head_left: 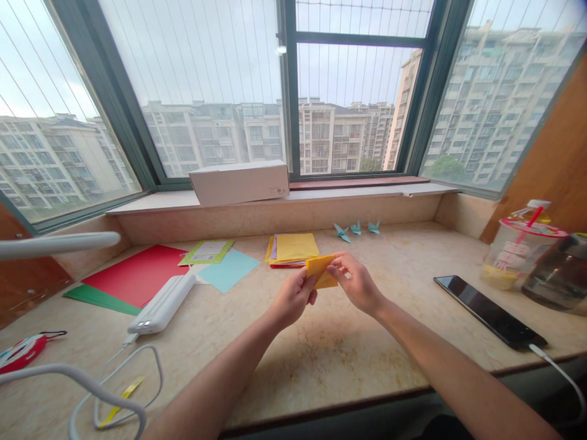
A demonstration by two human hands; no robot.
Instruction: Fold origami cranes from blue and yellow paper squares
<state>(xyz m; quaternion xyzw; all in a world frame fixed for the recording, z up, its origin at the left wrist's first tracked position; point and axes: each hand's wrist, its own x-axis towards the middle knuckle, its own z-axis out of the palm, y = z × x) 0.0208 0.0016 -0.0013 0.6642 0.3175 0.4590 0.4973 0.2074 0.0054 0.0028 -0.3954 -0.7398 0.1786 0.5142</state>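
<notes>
A folded piece of yellow paper [325, 280] is held up between my two hands, above the stone counter. My left hand [296, 293] pinches its left edge, thumb in front. At the upper right edge, the fingers of my right hand [358, 281] are closed on the same paper. Just behind it lies a stack of folded papers [296, 247], yellow on top with purple and red showing below. Three small blue paper cranes [356, 228] stand farther back to the right.
Red sheets [142, 272], a green sheet [103, 299], a light blue sheet [230, 271] and a white power bank [162, 304] with a cable lie to the left. On the right are a phone [488, 310], a plastic cup [518, 253] and a dark bottle [559, 272]. A white box [238, 184] sits on the sill.
</notes>
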